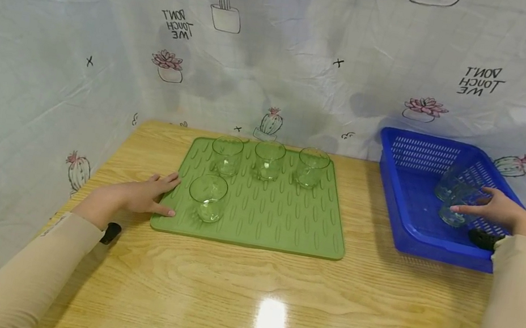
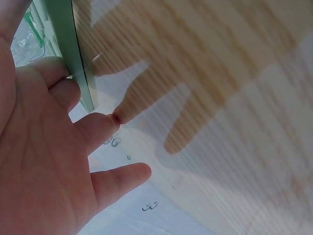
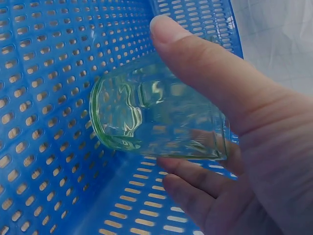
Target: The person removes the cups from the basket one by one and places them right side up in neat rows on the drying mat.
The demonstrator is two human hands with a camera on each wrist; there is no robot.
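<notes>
My right hand [image 1: 495,209] reaches into a blue plastic basket [image 1: 408,241] and holds a clear drinking glass [image 3: 151,107], thumb on one side and fingers round the other. Another clear glass [image 1: 447,184] stands just behind it in the basket. My left hand [image 1: 144,195] rests at the left edge of a green ribbed drying mat [image 1: 281,213], fingers spread. Closest to it on the mat is a clear glass [image 1: 207,198] at the front left. Along the mat's back edge stand a left glass [image 1: 226,157], a middle glass [image 1: 268,162] and a right glass [image 1: 312,169].
The wooden table [image 1: 202,286] runs in front of the mat and between mat and basket. A printed cloth [image 1: 279,63] hangs behind the table and along its left side. The basket's raised walls surround the right hand's glass.
</notes>
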